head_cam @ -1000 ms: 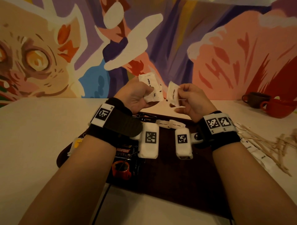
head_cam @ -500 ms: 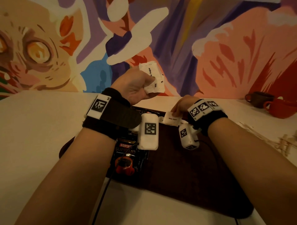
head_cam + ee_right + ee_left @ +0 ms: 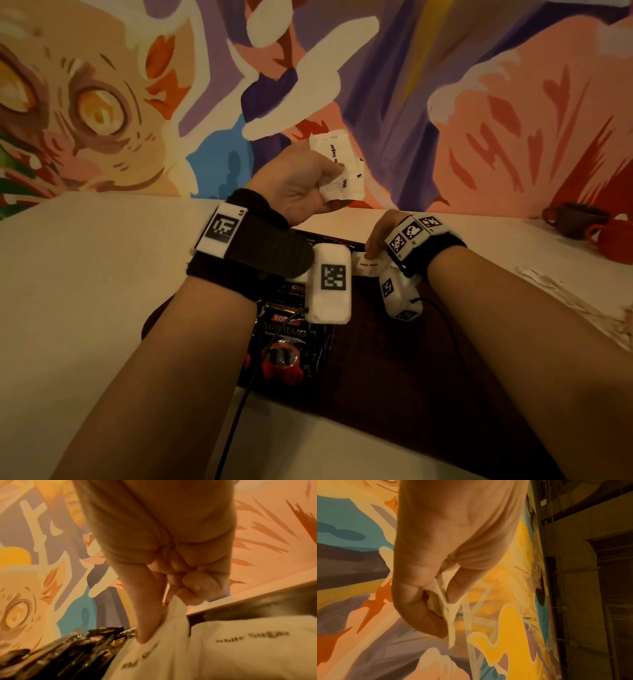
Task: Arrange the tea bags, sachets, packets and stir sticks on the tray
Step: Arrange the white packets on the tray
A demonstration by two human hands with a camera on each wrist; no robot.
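Note:
My left hand [image 3: 329,178] is raised above the far edge of the dark tray [image 3: 445,377] and grips a few white sugar sachets [image 3: 339,171]. The left wrist view shows its thumb and fingers [image 3: 436,591] pinching their paper edges [image 3: 451,628]. My right hand [image 3: 371,251] is low at the tray's far side. It pinches one white sugar sachet [image 3: 368,265] between thumb and fingers. In the right wrist view that sachet [image 3: 154,655] lies over another white sachet [image 3: 248,649] on the tray. Black coffee packets [image 3: 291,335] lie on the tray's left part.
Wooden stir sticks and more white sachets [image 3: 582,301] lie on the table right of the tray. A brown cup [image 3: 575,222] and a red cup [image 3: 613,240] stand at the far right. A painted wall rises just behind the table. A black cable [image 3: 239,411] runs under my left forearm.
My right hand has dropped from beside the left hand down to the tray's far side, carrying one sachet with it. The left hand stays raised with its sachets.

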